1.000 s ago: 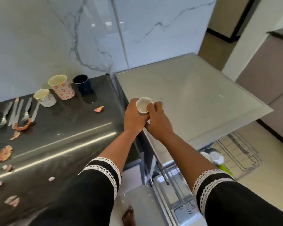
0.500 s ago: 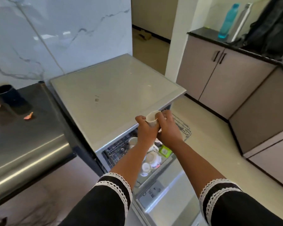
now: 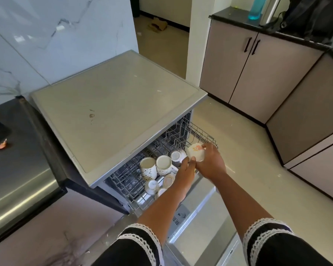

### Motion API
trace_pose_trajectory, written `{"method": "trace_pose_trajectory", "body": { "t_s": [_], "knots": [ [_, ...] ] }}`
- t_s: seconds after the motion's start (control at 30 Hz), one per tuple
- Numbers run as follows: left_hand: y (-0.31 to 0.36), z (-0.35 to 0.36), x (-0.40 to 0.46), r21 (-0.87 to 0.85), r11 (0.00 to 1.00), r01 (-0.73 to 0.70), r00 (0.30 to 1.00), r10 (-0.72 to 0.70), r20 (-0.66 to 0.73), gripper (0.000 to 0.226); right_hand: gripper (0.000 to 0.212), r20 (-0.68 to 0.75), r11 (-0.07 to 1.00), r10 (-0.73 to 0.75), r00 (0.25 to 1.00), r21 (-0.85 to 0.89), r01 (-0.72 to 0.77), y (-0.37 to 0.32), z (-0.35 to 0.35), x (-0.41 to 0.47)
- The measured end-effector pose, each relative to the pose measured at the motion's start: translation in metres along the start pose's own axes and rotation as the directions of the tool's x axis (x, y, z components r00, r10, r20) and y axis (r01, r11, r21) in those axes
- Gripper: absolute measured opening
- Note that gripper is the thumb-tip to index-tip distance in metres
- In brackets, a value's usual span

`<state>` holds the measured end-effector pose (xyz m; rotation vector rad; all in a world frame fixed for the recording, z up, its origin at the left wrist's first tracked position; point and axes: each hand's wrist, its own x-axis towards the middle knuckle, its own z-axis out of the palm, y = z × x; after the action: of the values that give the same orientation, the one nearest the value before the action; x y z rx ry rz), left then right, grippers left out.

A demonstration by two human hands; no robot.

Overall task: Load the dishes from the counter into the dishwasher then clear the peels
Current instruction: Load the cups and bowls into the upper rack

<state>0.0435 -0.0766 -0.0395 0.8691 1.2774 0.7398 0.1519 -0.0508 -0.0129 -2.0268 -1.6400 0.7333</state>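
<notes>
A small white cup (image 3: 196, 154) was gripped by the right hand (image 3: 210, 164) and steadied by the left hand (image 3: 186, 169), fingers curled on it, above the dishwasher rack (image 3: 200, 132), right of other cups (image 3: 154, 167).

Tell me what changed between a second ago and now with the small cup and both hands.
The small white cup was carried from above the counter's edge, past the dishwasher top, down over the pulled-out upper rack, and turned so its floral base faces up. The right hand grips it; the left hand touches its lower edge. Unchanged: both hands stay on the cup, nothing released, and the mugs already sit in the rack.
</notes>
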Motion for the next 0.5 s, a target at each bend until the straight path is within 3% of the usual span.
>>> {"method": "trace_pose_trajectory", "body": {
  "t_s": [0.1,0.17,0.27,0.4,0.5],
  "knots": [
    [-0.005,-0.003,0.022,0.021,0.998,0.061,0.998,-0.061,0.001,0.057,0.064,0.03,0.997,0.071,0.997,-0.011,-0.071,0.008,0.008,0.021],
    [-0.001,-0.005,0.032,0.023,0.996,0.086,0.996,-0.086,0.014,0.049,0.062,0.051,0.993,0.117,0.992,-0.007,-0.117,0.011,0.014,0.035],
    [0.004,-0.004,0.055,0.018,0.994,0.106,0.992,-0.107,0.064,0.019,0.065,0.073,0.981,0.187,0.98,0.028,-0.19,0.016,0.018,0.06],
    [0.011,-0.002,0.082,0.067,0.991,0.114,0.984,-0.121,0.127,0.056,0.065,0.112,0.941,0.315,0.942,0.091,-0.325,0.029,0.018,0.089],
    [0.011,-0.008,0.113,0.16,0.98,0.116,0.985,-0.135,0.108,0.065,0.059,0.148,0.902,0.385,0.911,0.15,-0.406,0.04,0.021,0.106]
  ]
}}
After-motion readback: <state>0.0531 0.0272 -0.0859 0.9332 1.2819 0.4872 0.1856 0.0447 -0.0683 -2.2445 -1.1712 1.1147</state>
